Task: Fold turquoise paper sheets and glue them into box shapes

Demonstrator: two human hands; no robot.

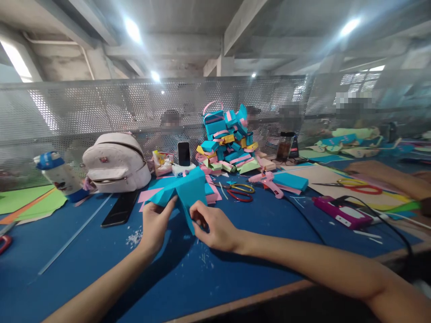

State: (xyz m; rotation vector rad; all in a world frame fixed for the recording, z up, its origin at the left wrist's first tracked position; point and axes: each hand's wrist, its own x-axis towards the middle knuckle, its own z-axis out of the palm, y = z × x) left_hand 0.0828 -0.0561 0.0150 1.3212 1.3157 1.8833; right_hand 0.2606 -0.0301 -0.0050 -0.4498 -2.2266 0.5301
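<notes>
A folded sheet of blue paper [191,190] is held up above the blue table between my two hands. My left hand [156,224] pinches its left part, thumb underneath. With thumb and fingers closed, my right hand [213,226] grips the lower right edge of the same paper. Behind it lie flat pink and blue paper pieces [213,192], partly hidden. Scissors with red and yellow handles [240,192] and a pink glue gun [269,181] rest to the right of the paper.
A tall pile of folded paper pieces [229,143] stands at the back. To the left are a white backpack [116,163], a black phone [120,209] and a bottle [62,177]. A purple power strip [341,212] with cables lies right, near another person's arm [387,179].
</notes>
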